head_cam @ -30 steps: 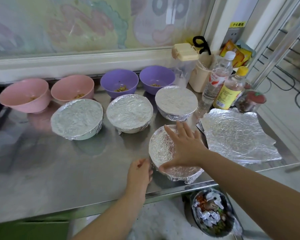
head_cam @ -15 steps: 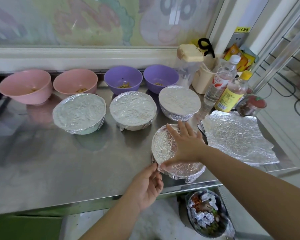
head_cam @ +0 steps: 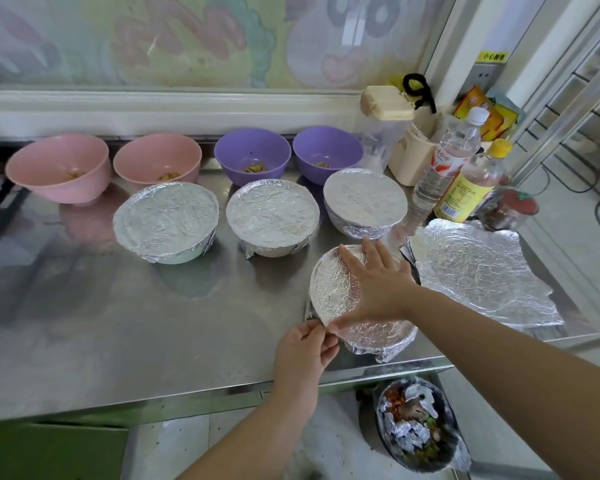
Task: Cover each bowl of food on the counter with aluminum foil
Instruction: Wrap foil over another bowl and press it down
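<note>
A foil-covered bowl (head_cam: 329, 289) sits near the steel counter's front edge. My right hand (head_cam: 378, 282) lies flat on its foil top, fingers spread. My left hand (head_cam: 305, 344) pinches the foil at the bowl's near-left rim. Three more foil-covered bowls stand in a row behind: left (head_cam: 167, 220), middle (head_cam: 272, 214), right (head_cam: 365, 199). At the back are two pink bowls (head_cam: 58, 166) (head_cam: 158, 157) and two purple bowls (head_cam: 252, 155) (head_cam: 326, 152), uncovered, each with a little food. A loose sheet of foil (head_cam: 478, 268) lies flat to the right.
Two bottles (head_cam: 444, 168) (head_cam: 471, 181), a red-lidded jar (head_cam: 510, 209), a beige container (head_cam: 409, 157) and packets crowd the back right corner. A bin (head_cam: 420, 424) with crumpled foil and scraps stands on the floor below the counter's front edge (head_cam: 222, 393).
My left hand moved from the bowl's left side up to its near rim and now pinches the foil. My right hand stayed flat on top.
</note>
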Available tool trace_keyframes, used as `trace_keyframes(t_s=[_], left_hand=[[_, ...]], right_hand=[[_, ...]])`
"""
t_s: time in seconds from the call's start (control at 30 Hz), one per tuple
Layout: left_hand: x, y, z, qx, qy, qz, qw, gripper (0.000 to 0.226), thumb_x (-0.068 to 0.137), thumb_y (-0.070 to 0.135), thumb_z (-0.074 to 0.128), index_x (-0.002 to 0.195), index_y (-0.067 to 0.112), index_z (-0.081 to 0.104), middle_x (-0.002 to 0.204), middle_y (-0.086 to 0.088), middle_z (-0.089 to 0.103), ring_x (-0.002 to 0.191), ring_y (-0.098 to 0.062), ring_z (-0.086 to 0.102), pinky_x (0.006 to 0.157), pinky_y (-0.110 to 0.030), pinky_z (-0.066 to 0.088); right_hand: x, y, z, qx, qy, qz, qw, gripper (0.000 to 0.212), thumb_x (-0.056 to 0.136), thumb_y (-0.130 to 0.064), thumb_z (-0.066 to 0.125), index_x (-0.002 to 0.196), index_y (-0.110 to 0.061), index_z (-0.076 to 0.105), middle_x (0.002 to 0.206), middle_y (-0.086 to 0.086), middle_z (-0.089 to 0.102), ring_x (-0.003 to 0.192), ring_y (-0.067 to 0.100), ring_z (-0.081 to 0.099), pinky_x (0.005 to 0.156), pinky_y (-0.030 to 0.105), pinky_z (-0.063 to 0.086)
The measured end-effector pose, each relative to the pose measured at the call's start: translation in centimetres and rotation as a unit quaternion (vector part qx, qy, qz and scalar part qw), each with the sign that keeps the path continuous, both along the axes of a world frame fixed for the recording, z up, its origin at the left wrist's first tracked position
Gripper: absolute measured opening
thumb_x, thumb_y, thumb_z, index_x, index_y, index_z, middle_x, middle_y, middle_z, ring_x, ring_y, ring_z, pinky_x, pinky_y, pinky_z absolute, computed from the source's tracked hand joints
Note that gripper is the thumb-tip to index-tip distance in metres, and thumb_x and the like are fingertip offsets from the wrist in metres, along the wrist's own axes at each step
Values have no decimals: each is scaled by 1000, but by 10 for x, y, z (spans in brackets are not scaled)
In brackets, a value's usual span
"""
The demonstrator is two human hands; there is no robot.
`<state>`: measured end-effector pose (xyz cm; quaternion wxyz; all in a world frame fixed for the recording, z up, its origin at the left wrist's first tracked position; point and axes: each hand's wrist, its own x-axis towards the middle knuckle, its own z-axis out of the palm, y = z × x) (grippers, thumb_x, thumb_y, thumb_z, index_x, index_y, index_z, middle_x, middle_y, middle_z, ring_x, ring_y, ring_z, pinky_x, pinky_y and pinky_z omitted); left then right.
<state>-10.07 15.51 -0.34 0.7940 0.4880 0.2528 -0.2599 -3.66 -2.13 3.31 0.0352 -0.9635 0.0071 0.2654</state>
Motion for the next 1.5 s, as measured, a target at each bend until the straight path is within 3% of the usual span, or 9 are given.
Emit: trace_keyframes(t_s=[0.13,0.27,0.4,0.6,0.77,0.9,1.03,1.3,1.5], left_hand=[[-5,7,1,92,-84,-62,990,14,92,3,64,106,5,64,94,-9,76,93,-20,73,88,-33,59],[0,19,-5,206,-207,-155,944,14,87,14,72,100,14,67,87,0,77,87,-13,74,88,-43,58],[11,28,-4,312,-303,-228,871,5,88,20,72,85,23,71,78,7,75,77,-7,70,75,-26,55],[29,33,1,335,-324,-292,835,6,85,27,76,83,22,75,77,8,74,73,-9,68,72,-28,53],[53,35,11,434,-377,-346,742,27,75,45,82,75,21,69,70,12,66,62,-3,57,59,-18,40],[67,35,14,493,-420,-378,662,36,72,53,80,70,23,60,69,10,63,66,-10,58,64,-31,46],[66,35,4,474,-417,-305,713,20,81,41,78,83,23,70,79,12,67,73,-6,61,68,-24,49],[35,28,-2,204,-203,-150,946,11,95,7,61,101,14,67,97,-5,75,85,-14,74,83,-36,61],[23,27,-2,78,-120,-183,973,22,90,3,67,110,10,61,102,-11,72,100,-24,71,98,-42,54]], right_hand=[[0,0,0,2,0,0,1000,152,41,-104,54,151,-42,-30,160,10,-37,147,37,-32,114,74,-3],[-1,0,0,4,0,1,1000,152,41,-104,53,151,-42,-30,160,10,-37,147,37,-32,113,74,-3],[0,-1,-1,0,1,3,1000,151,41,-105,52,150,-42,-32,160,10,-38,147,37,-32,113,74,-3],[0,1,2,-4,1,3,1000,150,45,-102,55,152,-40,-30,162,9,-35,149,38,-28,113,74,-1],[1,1,0,-7,-5,0,1000,152,42,-103,54,152,-41,-30,163,10,-32,150,39,-25,114,74,0],[1,2,2,-5,-8,-8,1000,153,38,-105,51,152,-41,-30,164,10,-30,151,39,-23,114,74,1],[-5,7,0,11,-17,-129,991,153,36,-107,46,150,-42,-32,163,14,-31,151,42,-21,112,77,4],[1,14,8,33,-24,-204,978,153,34,-108,39,152,-40,-30,159,12,-39,146,43,-31,106,84,0],[13,10,2,55,24,-145,988,165,12,-109,40,152,-49,-21,166,5,-27,148,46,-26,111,81,5]])
